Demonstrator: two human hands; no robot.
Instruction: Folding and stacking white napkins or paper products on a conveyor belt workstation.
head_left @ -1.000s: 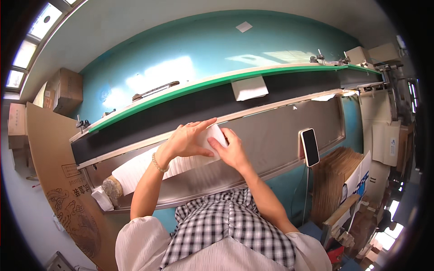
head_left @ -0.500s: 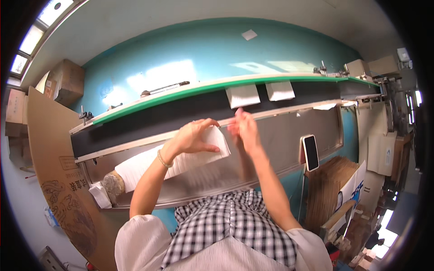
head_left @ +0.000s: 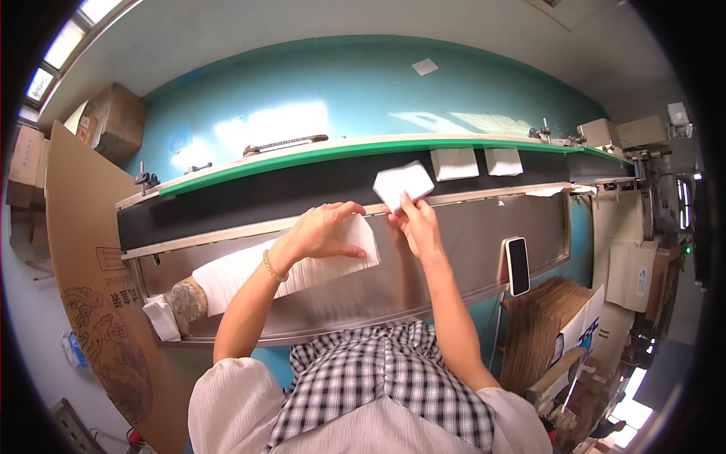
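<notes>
A long row of white folded paper tissues (head_left: 234, 281) lies slantwise on the metal tray (head_left: 461, 234). My left hand (head_left: 321, 233) is wrapped over the row's right end, thumb on the near side. In the fingers of my right hand (head_left: 420, 227) is a small stack of tissues (head_left: 403, 184), tilted over the black conveyor belt (head_left: 249, 197). Farther right on the belt sit two similar white stacks, a nearer one (head_left: 455, 164) and another (head_left: 504, 161) beyond it. A round, stone-like block (head_left: 189, 300) rests against the row's left end.
A pale rail (head_left: 204, 239) divides tray from belt, and a green strip (head_left: 302, 157) runs along the belt's far side. A phone (head_left: 518, 266) stands at the tray's right front. Stacked brown cardboard (head_left: 541, 321) is below it. A large cardboard sheet (head_left: 83, 265) rises at the left.
My right hand, blurred before, now holds a stack of tissues out over the belt. The two stacks on the belt have shifted right. My left hand stays on the row.
</notes>
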